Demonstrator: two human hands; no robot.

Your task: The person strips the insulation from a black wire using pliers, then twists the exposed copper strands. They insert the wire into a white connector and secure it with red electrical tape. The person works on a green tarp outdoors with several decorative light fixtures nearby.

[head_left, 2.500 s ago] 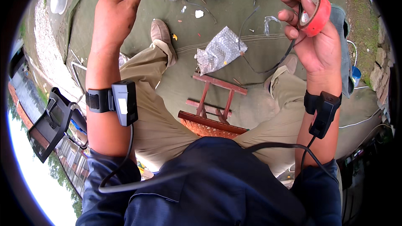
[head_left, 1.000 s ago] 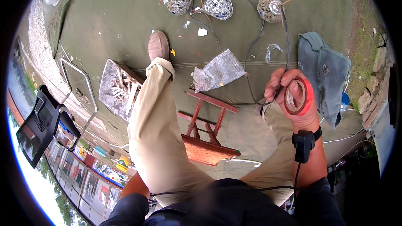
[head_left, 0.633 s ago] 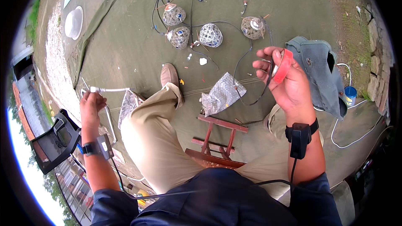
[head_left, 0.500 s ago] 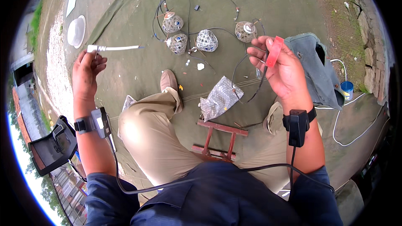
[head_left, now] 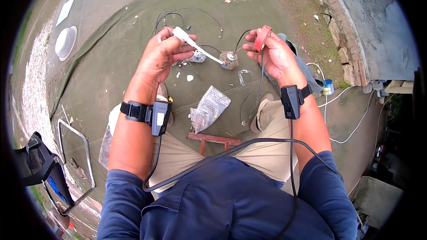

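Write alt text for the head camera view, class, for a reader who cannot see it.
Seen from above, a seated person's left hand holds a white tool with a thin shaft, while the right hand holds a red tape roll and a dark wire. Below, on a green ground cloth, lie wired lamp balls, a bubble-wrap piece and a red wooden stool.

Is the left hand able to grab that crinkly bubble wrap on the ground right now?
Probably not yet. The left hand is closed around a white tool and held up high, while the bubble wrap lies lower on the green tarp. Nothing blocks the path, but the hand is full.
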